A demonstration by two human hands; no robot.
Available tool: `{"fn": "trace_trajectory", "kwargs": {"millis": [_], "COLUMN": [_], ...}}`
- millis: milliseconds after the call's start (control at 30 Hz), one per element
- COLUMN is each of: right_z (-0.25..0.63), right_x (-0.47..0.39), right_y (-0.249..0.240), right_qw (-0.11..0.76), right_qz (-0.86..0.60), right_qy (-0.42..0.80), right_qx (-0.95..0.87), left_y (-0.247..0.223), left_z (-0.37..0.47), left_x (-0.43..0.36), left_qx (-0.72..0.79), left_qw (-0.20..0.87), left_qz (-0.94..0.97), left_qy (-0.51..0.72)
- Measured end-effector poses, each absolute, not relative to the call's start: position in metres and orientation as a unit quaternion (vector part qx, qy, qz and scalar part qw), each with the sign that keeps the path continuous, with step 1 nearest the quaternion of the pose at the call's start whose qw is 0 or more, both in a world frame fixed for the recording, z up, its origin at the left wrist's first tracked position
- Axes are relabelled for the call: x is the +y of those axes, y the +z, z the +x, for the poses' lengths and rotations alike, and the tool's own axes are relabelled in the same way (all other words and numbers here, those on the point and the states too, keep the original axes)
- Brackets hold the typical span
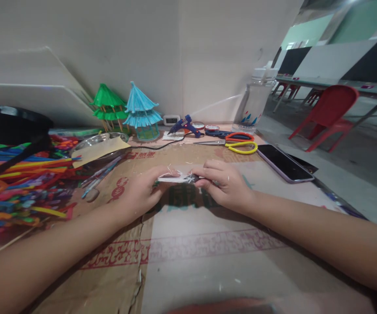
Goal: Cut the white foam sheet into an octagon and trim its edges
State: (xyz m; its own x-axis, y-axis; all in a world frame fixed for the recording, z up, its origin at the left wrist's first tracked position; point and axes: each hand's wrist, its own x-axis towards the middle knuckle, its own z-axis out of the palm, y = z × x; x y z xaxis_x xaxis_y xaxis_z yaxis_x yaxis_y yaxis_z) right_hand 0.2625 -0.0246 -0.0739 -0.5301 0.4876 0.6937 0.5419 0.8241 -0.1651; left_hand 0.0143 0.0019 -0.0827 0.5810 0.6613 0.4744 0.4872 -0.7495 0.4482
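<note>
Both hands meet above the cardboard-covered table, near the middle of the view. My left hand [144, 187] pinches one end of a thin, flat white piece [171, 179], thumb below and fingers above. At its other end, my right hand [226, 183] is closed, with fingertips and thumb pressed around a small dark, fuzzy part [192, 178]. Fine white strands stick out there, and some cling to the fingers. Whether the dark part belongs to the white piece I cannot tell. Under the hands lies a translucent sheet [208, 266] on the printed cardboard [116, 279].
Left: colourful pipe cleaners [21, 187], a metal bowl [93, 138], pens [101, 174]. Behind: green paper pavilion [108, 104], blue pavilion [142, 113], glue gun [185, 126], small clock [172, 120]. Right: scissors [241, 143], bottle [252, 104], phone [285, 163]. Beyond, a red chair [327, 113].
</note>
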Motion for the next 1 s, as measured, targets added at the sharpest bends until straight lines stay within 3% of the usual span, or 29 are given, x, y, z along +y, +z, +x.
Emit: {"fn": "trace_trajectory", "kwargs": {"millis": [633,1000], "right_z": [0.265,0.254], "right_x": [-0.020,-0.031], "right_y": [-0.078,-0.072], "right_qw": [0.418,0.378], "right_qz": [-0.323,-0.312], "right_qy": [-0.008,-0.032], "right_qx": [-0.849,-0.871], "left_y": [-0.080,-0.088], "left_z": [0.016,0.016], "left_x": [0.002,0.004], "left_qx": [0.342,0.297], "left_qw": [0.137,0.103], "left_qz": [0.869,0.892], "left_qy": [0.330,0.324]}}
